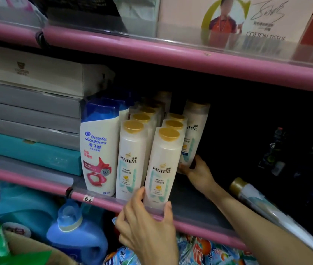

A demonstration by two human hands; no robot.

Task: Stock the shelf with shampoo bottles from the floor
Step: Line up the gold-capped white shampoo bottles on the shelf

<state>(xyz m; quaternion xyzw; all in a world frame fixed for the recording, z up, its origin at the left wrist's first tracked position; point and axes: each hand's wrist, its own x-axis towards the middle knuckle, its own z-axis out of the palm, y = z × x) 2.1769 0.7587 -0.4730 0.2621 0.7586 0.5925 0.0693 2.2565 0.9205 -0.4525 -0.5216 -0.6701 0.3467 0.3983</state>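
The pink-edged shelf (pixel 199 229) ran across the middle of my view, with grey and teal boxes (pixel 31 119) stacked at its nine o'clock end and dark, bare space toward three o'clock. Beside the boxes stood a blue-capped Head & Shoulders bottle (pixel 99 148), then two rows of gold-capped Pantene bottles running back into the shelf. The left hand (pixel 148 226) was clamped around the base of the front Pantene bottle (pixel 161 167), thumb at its nine o'clock side and fingers at three o'clock, right at the shelf lip. The right hand (pixel 197 171) reached deeper and gripped the foot of a rear Pantene bottle (pixel 194 134), which leaned slightly toward nine o'clock, against the row. Another wrapped bottle (pixel 262 205) lay at four o'clock beyond that forearm; what held it I could not tell. My worry was the front bottle: so near the edge, a careless release could tip it off the lip onto the detergent jugs (pixel 75 230) at seven o'clock. The leaning rear bottle, if pushed hard, might topple its neighbours like dominoes.
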